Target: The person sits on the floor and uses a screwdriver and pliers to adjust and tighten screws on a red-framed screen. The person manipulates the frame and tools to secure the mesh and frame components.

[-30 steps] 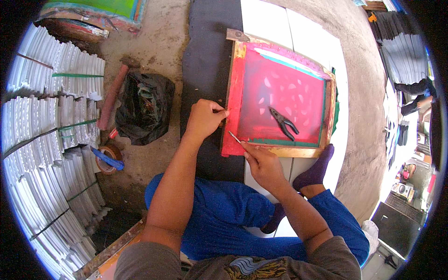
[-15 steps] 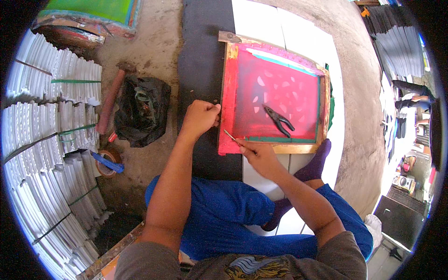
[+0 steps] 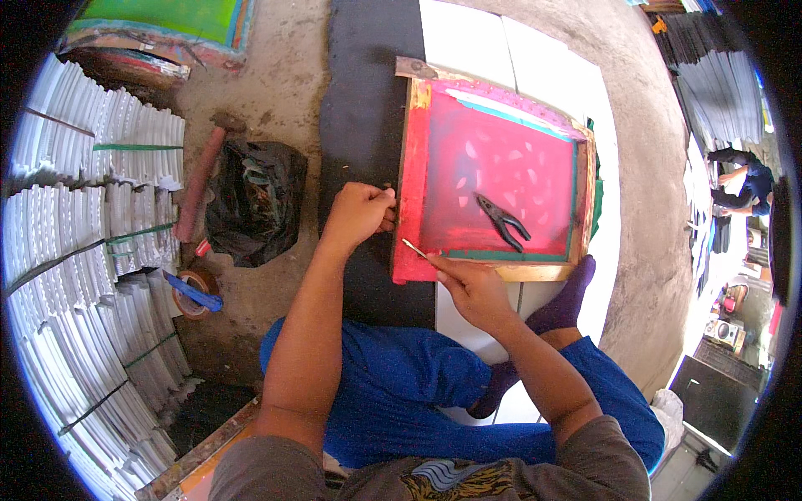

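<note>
A wooden screen-printing frame (image 3: 413,179) with red-stained rails and pink mesh (image 3: 501,125) lies in front of me. My left hand (image 3: 357,214) is closed at the outer side of its left rail; whatever the fingers pinch is hidden. In my right hand (image 3: 476,292), at the frame's near left corner, is a thin tool with a narrow metallic tip (image 3: 413,248). That tip is over the red left rail; the fingers cover the rest of the tool. A pair of black-handled pliers (image 3: 504,224) rests on the mesh.
White sheets (image 3: 547,52) and a black strip (image 3: 364,108) lie beneath the frame. Left of them are a black plastic bag (image 3: 257,200), a tape roll (image 3: 194,294) and strapped stacks of white sheets (image 3: 63,225). Another person (image 3: 752,184) is at the far right.
My right hand has shifted slightly right and toward me, and the thin tool lies at a flatter angle. My left hand stays by the rail. The whole view has shifted a little.
</note>
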Motion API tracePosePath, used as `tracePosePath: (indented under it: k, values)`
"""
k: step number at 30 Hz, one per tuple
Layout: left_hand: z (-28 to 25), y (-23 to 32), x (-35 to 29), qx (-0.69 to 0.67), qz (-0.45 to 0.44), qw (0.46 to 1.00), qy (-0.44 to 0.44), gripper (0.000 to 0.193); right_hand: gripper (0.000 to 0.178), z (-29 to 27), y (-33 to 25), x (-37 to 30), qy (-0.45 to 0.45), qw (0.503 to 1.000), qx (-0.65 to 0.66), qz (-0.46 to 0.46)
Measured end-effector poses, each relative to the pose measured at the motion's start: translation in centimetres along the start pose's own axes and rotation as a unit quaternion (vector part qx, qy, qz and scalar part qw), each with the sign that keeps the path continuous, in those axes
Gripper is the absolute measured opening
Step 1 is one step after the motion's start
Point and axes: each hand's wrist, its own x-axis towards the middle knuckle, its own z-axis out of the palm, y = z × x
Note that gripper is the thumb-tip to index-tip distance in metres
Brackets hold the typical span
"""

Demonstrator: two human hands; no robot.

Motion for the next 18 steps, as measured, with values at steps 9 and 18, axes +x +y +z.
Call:
tracePosePath:
  k: [9,18]
  values:
    - [0.0,1.2,-1.0,0.082,0.035,0.996,0.003,0.034,0.033,-1.4,-0.6,0.7,-0.061,0.993,-0.094,0.038]
    - [0.3,0.2,-0.1,0.064,0.024,0.998,0.003,0.034,0.034,-2.2,3.6,3.6,-0.121,0.990,-0.034,-0.065]
